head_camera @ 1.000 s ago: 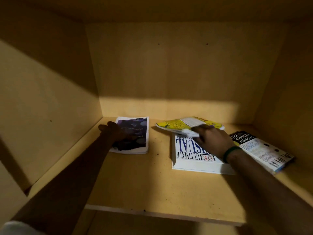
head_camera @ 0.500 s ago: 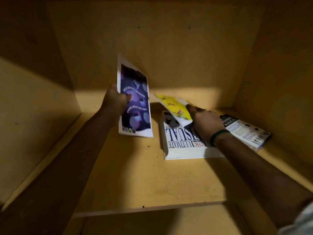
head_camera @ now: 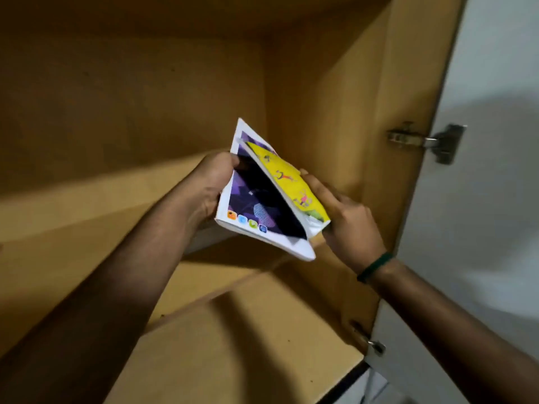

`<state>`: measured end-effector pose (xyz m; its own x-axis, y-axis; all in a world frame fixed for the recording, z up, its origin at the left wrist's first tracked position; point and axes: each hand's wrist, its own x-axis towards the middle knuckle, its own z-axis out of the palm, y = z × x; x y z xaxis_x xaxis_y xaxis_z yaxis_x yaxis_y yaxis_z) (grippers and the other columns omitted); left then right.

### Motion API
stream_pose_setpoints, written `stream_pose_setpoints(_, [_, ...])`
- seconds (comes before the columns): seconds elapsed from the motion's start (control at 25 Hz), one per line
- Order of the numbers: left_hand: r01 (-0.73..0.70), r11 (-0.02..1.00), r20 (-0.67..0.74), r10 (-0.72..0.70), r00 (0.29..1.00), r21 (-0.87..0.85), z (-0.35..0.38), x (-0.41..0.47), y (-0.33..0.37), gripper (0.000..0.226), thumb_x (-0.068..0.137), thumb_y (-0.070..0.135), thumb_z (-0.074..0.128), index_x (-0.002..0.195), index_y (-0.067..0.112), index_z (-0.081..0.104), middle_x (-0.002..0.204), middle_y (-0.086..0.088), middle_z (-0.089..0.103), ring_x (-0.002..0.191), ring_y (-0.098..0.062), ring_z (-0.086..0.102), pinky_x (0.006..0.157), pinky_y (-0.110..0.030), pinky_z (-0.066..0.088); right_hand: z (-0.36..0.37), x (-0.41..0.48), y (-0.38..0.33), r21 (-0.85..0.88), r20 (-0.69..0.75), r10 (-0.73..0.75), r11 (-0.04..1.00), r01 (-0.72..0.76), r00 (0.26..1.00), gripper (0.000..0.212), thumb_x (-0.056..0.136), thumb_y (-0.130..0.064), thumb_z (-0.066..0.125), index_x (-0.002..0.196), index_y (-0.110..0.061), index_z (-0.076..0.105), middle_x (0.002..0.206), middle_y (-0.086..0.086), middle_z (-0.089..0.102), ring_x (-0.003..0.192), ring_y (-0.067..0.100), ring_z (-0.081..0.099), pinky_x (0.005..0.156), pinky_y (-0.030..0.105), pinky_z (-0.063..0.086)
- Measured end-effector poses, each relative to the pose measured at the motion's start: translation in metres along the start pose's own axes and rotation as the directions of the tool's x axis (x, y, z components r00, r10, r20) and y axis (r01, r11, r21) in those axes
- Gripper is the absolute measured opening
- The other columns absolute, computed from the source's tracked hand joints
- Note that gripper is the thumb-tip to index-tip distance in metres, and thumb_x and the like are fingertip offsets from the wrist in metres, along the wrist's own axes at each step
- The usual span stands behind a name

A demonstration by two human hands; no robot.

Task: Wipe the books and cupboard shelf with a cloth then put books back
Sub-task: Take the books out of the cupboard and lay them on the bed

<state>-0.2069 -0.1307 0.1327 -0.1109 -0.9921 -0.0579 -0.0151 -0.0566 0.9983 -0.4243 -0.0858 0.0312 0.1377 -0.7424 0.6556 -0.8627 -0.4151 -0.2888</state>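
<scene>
My left hand [head_camera: 210,182] grips the left edge of a thin purple book with a white border [head_camera: 256,211], held up in the air in front of the cupboard. Leaning against that book's cover is a thin yellow book [head_camera: 287,177], which my right hand [head_camera: 347,225] holds from the right with its fingers along the cover. Both books are tilted and meet at their top edges. The wooden shelf [head_camera: 96,205] lies behind and below them. No cloth is in view, and the other books are out of sight.
A lower wooden shelf [head_camera: 248,345] spreads below my arms. The cupboard's right side wall [head_camera: 329,112] stands close behind the books. An open white door [head_camera: 481,199] hangs on metal hinges [head_camera: 428,141] at the right.
Both hands lifted their books off the shelf and brought them together, the yellow one now against the purple one. My view swung right, so the large white book and the other book left the frame.
</scene>
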Motion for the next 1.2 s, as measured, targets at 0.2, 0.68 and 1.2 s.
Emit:
stream_pose_setpoints(0.2, [0.232, 0.965, 0.415, -0.263, 0.871, 0.122, 0.119, -0.059, -0.054, 0.032, 0.097, 0.026, 0.05, 0.095, 0.003, 0.073, 0.101, -0.028, 0.071, 0.086, -0.039, 0.074, 0.08, -0.055, 0.061, -0.09, -0.159, 0.018, -0.168, 0.123, 0.209, 0.968, -0.187, 0.97, 0.075, 0.081, -0.035, 0.033, 0.155, -0.042, 0.023, 0.157, 0.003, 0.042, 0.111, 0.041, 0.066, 0.083, 0.046, 0.058])
stream_pose_setpoints(0.68, [0.139, 0.633, 0.526, -0.729, 0.439, 0.762, 0.298, -0.246, -0.465, 0.035, 0.091, -0.011, 0.051, 0.122, -0.001, 0.063, 0.115, -0.026, 0.07, 0.095, -0.041, 0.068, 0.094, -0.061, 0.053, -0.133, -0.648, 0.035, -0.284, 0.115, 0.972, -0.166, -0.944, -0.206, 0.04, 0.099, -0.014, 0.046, 0.139, -0.008, 0.05, 0.127, 0.028, 0.062, 0.113, 0.043, 0.063, 0.094, 0.045, 0.05])
stream_pose_setpoints(1.2, [0.283, 0.559, 0.514, -0.828, 0.222, 0.779, 0.436, -0.298, -0.537, 0.026, 0.107, 0.021, 0.047, 0.127, 0.009, 0.058, 0.119, -0.022, 0.07, 0.101, -0.041, 0.07, 0.084, -0.056, 0.059, -0.1, -0.722, 0.011, -0.026, -0.192, 0.758, -0.639, -0.769, -0.624, 0.042, 0.097, -0.012, 0.047, 0.138, -0.013, 0.051, 0.117, 0.025, 0.067, 0.106, 0.043, 0.064, 0.091, 0.05, 0.052])
